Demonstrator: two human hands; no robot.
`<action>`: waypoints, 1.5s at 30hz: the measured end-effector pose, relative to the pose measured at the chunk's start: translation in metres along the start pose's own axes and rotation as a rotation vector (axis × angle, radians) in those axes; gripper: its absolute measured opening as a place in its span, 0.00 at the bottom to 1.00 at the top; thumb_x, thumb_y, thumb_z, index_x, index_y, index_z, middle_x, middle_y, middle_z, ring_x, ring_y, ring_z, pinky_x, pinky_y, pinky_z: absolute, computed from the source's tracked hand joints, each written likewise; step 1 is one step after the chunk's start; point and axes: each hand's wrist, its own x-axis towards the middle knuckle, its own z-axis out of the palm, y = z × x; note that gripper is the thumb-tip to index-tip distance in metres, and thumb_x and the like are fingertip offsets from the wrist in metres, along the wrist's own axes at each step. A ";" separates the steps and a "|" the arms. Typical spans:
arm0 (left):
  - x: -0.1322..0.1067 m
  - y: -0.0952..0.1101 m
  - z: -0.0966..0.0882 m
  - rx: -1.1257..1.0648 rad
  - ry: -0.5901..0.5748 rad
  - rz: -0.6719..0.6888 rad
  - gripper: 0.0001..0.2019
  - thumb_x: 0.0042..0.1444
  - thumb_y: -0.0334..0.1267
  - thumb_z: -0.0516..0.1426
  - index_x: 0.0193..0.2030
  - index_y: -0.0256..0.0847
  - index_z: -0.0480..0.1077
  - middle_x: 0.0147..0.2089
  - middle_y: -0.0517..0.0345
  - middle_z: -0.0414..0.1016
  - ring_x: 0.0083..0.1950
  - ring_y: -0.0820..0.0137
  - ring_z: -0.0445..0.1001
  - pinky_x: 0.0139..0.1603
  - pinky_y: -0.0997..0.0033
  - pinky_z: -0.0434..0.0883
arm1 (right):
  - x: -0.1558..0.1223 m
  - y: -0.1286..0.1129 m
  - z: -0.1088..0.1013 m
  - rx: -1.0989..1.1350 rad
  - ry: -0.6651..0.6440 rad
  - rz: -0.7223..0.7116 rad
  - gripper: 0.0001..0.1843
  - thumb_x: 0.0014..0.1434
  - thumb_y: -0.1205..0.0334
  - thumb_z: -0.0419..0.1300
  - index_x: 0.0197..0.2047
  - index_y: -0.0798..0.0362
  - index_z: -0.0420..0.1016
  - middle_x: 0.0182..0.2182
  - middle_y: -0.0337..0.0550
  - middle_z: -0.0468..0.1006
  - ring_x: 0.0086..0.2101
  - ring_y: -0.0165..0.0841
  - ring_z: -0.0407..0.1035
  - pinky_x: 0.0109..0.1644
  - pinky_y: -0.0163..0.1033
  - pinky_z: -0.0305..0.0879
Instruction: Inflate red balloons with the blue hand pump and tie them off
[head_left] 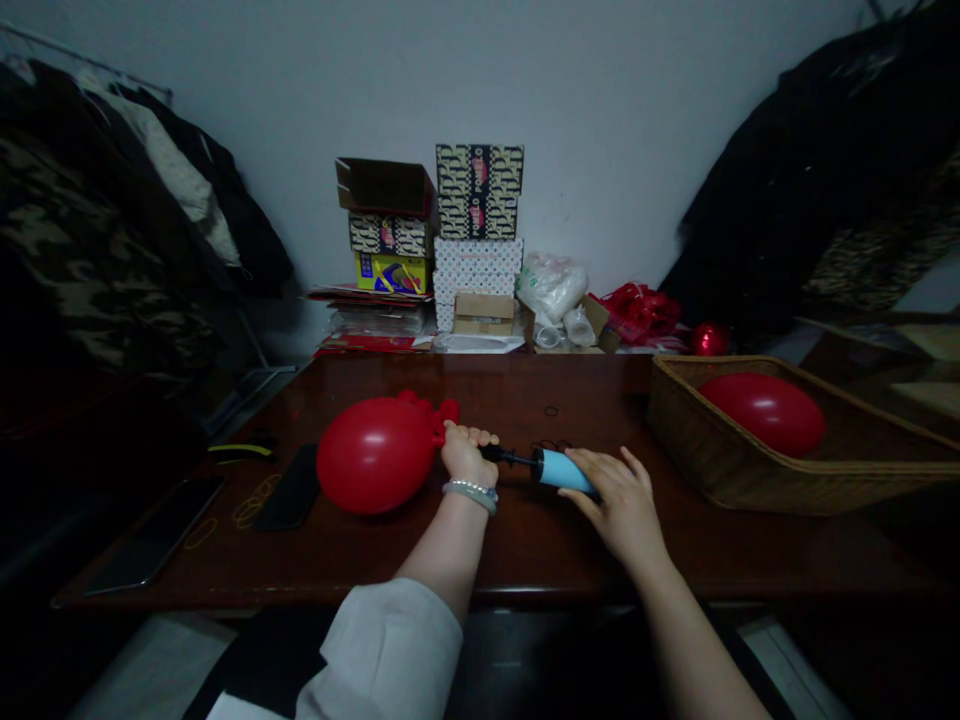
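My left hand (466,453) is closed at the neck of an inflated red balloon (375,455), which lies to its left over the table. From the right side of that fist comes the black end of a balloon pump (561,470) with a light blue barrel. What the fingers cover at the joint is hidden. My right hand (619,495) grips the blue barrel from the right, thumb along its near side, some fingers raised. The black rod shows between barrel and left fist. Behind the inflated balloon lie small limp red balloons (424,405).
A wicker basket (750,490) holding another red balloon (765,412) stands at the right. Rubber bands (255,503), a dark phone (292,490) and a larger dark tablet-like device (154,535) lie at the left. Stacked boxes (478,270) and plastic-wrapped cups (555,290) line the wall.
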 end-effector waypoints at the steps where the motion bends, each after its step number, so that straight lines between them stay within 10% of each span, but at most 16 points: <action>1: 0.003 0.004 -0.001 -0.002 0.007 0.002 0.21 0.65 0.44 0.46 0.21 0.42 0.48 0.15 0.69 0.46 0.14 0.78 0.51 0.19 0.74 0.56 | -0.002 0.005 -0.002 -0.011 0.000 -0.001 0.25 0.61 0.46 0.56 0.59 0.45 0.66 0.51 0.43 0.76 0.50 0.38 0.71 0.63 0.55 0.48; 11: 0.017 0.027 -0.010 -0.014 0.025 -0.010 0.22 0.67 0.44 0.43 0.20 0.42 0.46 0.15 0.69 0.46 0.14 0.78 0.51 0.20 0.74 0.56 | -0.007 0.021 -0.011 -0.054 0.008 -0.017 0.25 0.61 0.46 0.57 0.58 0.46 0.67 0.50 0.42 0.77 0.48 0.38 0.71 0.63 0.54 0.48; 24: -0.009 -0.017 -0.004 0.001 -0.005 -0.040 0.22 0.66 0.44 0.46 0.20 0.42 0.48 0.15 0.68 0.46 0.15 0.78 0.51 0.19 0.74 0.56 | 0.004 -0.021 0.002 -0.002 0.003 0.013 0.23 0.61 0.48 0.57 0.57 0.46 0.68 0.50 0.43 0.77 0.49 0.38 0.71 0.63 0.53 0.48; 37: 0.017 0.028 -0.004 -0.024 0.028 -0.014 0.21 0.67 0.42 0.43 0.21 0.42 0.47 0.15 0.69 0.46 0.14 0.78 0.51 0.19 0.74 0.56 | -0.003 0.018 -0.020 -0.080 0.060 -0.010 0.23 0.61 0.49 0.57 0.58 0.45 0.67 0.51 0.41 0.77 0.50 0.39 0.70 0.66 0.57 0.41; 45: 0.001 0.001 -0.004 -0.015 0.003 -0.029 0.22 0.66 0.45 0.46 0.21 0.42 0.48 0.15 0.69 0.46 0.14 0.78 0.51 0.20 0.74 0.57 | 0.005 -0.012 -0.007 -0.025 0.039 -0.007 0.23 0.62 0.50 0.57 0.58 0.46 0.67 0.51 0.44 0.76 0.49 0.39 0.70 0.64 0.55 0.47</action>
